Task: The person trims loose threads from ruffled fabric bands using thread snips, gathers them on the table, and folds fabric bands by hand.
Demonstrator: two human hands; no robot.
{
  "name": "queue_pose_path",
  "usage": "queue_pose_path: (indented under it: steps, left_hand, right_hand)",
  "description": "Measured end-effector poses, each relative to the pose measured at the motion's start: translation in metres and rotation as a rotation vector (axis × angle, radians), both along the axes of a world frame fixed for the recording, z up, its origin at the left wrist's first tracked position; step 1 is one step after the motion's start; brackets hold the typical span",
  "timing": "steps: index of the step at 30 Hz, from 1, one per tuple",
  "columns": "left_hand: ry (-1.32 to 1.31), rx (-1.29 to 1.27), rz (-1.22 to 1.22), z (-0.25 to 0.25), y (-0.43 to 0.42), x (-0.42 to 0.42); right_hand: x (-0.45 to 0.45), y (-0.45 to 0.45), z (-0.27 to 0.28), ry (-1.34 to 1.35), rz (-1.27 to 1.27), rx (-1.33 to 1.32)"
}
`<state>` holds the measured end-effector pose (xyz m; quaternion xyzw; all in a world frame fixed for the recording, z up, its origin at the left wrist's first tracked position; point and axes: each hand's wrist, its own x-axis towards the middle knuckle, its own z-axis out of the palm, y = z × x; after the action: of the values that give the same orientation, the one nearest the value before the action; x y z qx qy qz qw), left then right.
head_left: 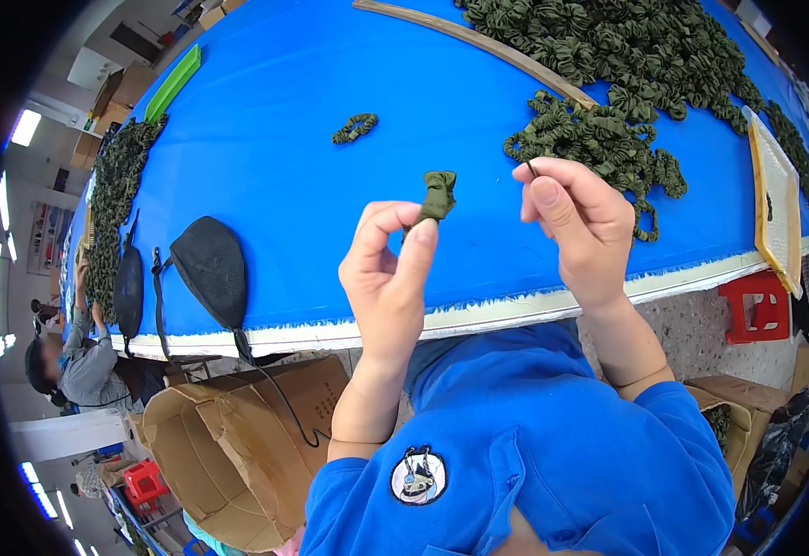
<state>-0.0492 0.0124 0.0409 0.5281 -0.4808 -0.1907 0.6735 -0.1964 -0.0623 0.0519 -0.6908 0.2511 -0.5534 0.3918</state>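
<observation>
My left hand (390, 269) pinches a small dark green gathered fabric piece (438, 193), which stands up above the thumb and forefinger over the blue table (302, 139). To its right, my right hand (580, 218) is raised with thumb and forefinger pressed round a thin dark item (531, 170), too small to make out. The two hands are apart. One green scrunchie (355, 128) lies alone on the table beyond my left hand. A loose group of scrunchies (576, 134) lies just behind my right hand.
A large scrunchie heap (627, 46) is at the back right, beside a wooden strip (488, 42). Left are a black mesh pouch (210, 269), a green tray (175, 83) and another pile (122, 185). A framed board (775, 195), cardboard box (228, 454), red stool (758, 306) and seated person (94, 371) are around.
</observation>
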Motion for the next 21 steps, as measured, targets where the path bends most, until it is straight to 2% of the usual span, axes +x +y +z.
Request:
queue_pose_path:
  steps: [2, 7, 13, 18, 21]
  left_hand:
    - [0.431, 0.030, -0.147, 0.000, 0.000, -0.002]
    - [0.526, 0.021, -0.267, 0.000, 0.002, -0.007]
    - [0.545, 0.044, -0.313, -0.004, 0.005, -0.018]
    - [0.555, 0.088, -0.328, -0.001, 0.012, -0.033]
    - [0.405, 0.069, -0.277, 0.001, 0.017, -0.040]
  right_hand:
    - [-0.003, 0.002, 0.001, -0.091, 0.058, 0.161]
    - [-0.002, 0.007, -0.003, 0.123, 0.013, -0.049]
    - [-0.003, 0.008, -0.012, 0.214, -0.033, -0.299]
    - [-0.018, 0.015, -0.010, 0.085, -0.104, -0.204]
    - [-0.038, 0.023, -0.002, -0.002, 0.057, 0.101]
